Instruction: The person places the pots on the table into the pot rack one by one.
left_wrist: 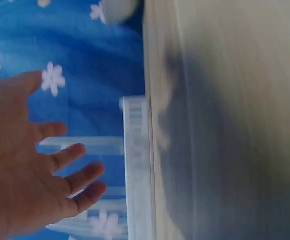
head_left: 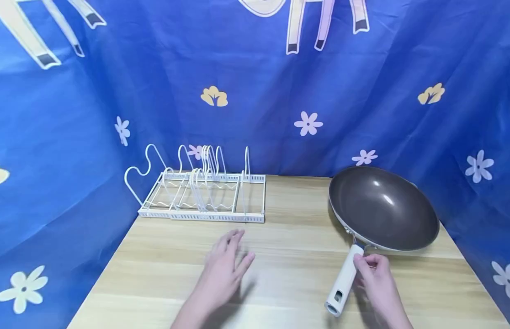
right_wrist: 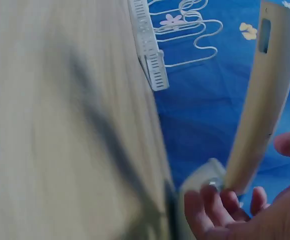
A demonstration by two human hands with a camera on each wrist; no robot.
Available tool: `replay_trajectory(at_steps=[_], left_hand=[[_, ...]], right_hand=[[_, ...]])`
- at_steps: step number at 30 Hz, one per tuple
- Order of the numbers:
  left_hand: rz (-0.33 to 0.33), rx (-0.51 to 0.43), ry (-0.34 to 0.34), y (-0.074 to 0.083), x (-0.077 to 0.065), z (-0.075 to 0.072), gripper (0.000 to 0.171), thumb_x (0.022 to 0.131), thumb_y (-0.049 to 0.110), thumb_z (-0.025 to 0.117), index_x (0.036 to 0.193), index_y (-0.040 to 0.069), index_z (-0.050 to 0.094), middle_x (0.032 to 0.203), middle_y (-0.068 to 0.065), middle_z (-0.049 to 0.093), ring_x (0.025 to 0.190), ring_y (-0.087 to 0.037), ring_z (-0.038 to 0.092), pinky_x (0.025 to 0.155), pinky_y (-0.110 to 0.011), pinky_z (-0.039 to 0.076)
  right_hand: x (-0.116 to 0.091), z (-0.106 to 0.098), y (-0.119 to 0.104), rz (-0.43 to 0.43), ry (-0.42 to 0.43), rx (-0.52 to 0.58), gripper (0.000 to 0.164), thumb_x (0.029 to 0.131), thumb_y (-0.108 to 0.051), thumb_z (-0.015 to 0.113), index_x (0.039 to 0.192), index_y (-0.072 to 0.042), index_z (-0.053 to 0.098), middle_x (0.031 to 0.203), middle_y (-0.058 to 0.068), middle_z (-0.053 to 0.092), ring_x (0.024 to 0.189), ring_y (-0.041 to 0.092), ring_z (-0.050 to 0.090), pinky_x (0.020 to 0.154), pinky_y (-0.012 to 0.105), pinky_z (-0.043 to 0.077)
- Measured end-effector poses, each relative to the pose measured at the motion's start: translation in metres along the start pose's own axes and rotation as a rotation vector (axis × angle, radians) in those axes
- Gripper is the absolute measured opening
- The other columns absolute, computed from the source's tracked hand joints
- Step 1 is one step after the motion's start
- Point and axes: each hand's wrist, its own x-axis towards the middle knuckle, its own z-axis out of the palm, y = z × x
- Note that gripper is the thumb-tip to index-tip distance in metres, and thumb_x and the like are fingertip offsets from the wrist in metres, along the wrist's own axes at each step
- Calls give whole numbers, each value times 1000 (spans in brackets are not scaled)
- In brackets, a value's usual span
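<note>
Pan (head_left: pixel 382 205) handle (head_left: pixel 344 281) points nearside, likely for reach; right hand (head_left: pixel 379 281) there, can't tell if clamped. Left hand (head_left: pixel 221 269) left of pan, fingers apart.

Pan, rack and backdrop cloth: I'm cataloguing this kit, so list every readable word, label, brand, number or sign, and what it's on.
None can be read in any view.
Pan and its handle: no lettering shows; a dark mark on the handle is too small to make out.
Wire rack: no label shows.
Blue cloth: printed pictures, no text.
</note>
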Motion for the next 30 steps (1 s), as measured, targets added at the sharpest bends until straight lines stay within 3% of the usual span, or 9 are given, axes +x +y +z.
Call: replay_trajectory(at_steps=[3, 7, 10, 15, 18, 20, 24, 30], left_hand=[[13, -253, -96, 25, 1, 9, 61, 102, 57, 42, 150, 19, 42, 148, -7, 52, 129, -25, 57, 110, -49, 46], [34, -660, -355, 56, 9, 25, 48, 105, 46, 44, 141, 15, 48, 133, -12, 61, 109, -24, 66, 89, -38, 58], [-20, -965, -600, 74, 17, 40, 46, 105, 41, 48, 139, 11, 46, 135, -20, 59, 108, -33, 67, 88, -43, 59], [-204, -1365, -1021, 93, 32, 73, 49, 102, 41, 51, 139, 9, 42, 140, -22, 58, 122, -40, 62, 103, -55, 51], [-268, -1483, -1209, 102, 43, 88, 51, 102, 42, 50, 140, 10, 44, 135, -14, 60, 123, -33, 62, 113, -53, 42], [-271, -1514, -1286, 108, 47, 96, 47, 102, 41, 48, 138, 11, 49, 128, -10, 63, 118, -26, 64, 113, -47, 45], [-234, -1524, -1322, 123, 48, 109, 26, 105, 28, 47, 123, 12, 57, 105, -1, 66, 96, -11, 67, 92, -35, 58], [-262, -1436, -1280, 133, 41, 122, 9, 101, 20, 53, 109, 16, 54, 84, 10, 61, 70, -1, 61, 65, -17, 56]], right_hand=[[12, -1, 1, 64, -105, 242, 64, 105, -48, 44, 137, 3, 23, 121, 12, 53, 101, 13, 64, 88, 35, 57], [27, -6, 1, 101, -230, 440, 58, 105, -49, 43, 138, -5, 25, 111, 1, 63, 99, 16, 68, 90, 39, 57], [39, -8, 1, 88, -286, 519, 48, 105, -46, 46, 130, -10, 27, 104, -1, 65, 96, 17, 68, 92, 41, 58], [48, -10, 2, 116, -291, 626, 36, 104, -36, 52, 120, -13, 29, 92, -6, 60, 83, 7, 61, 83, 29, 58], [50, -9, 3, 120, -301, 702, 30, 104, -29, 53, 116, -11, 32, 90, -6, 60, 80, 5, 60, 77, 22, 56], [50, -7, 4, 110, -328, 750, 29, 104, -26, 53, 113, -11, 30, 90, -5, 60, 80, 5, 60, 75, 18, 55], [50, -6, 5, 118, -387, 796, 26, 105, -27, 51, 109, -13, 29, 88, -6, 62, 76, 5, 61, 72, 20, 55], [48, 0, 9, 144, -357, 752, 27, 104, -30, 53, 108, -14, 32, 87, -8, 64, 75, 4, 62, 70, 20, 54]])
